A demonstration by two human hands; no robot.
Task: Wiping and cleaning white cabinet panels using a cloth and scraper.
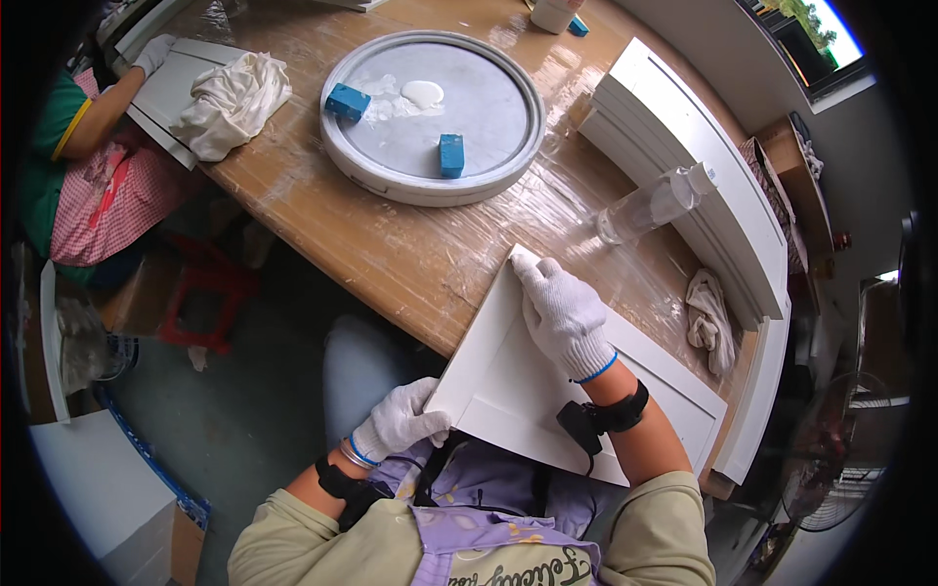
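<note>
A white framed panel with a recessed middle [640, 396] lies slanted across the near table edge and over my lap. My left hand [399, 420], in a white knitted glove, is closed on its near left corner, thumb on top. Gloved in the same way, my right hand [565, 317] is at the panel's far corner. Its fingers are bent and pressed together against the frame there. Whatever they pinch, if anything, is hidden beneath them.
A round grey lid [396, 161] bears white paste and two blue blocks [451, 155]. A clear bottle [657, 203] stands before stacked white panels [684, 146]; a rag [710, 317] lies nearby. At far left, a co-worker's gloved hand [153, 55] touches another panel near a crumpled cloth [234, 103].
</note>
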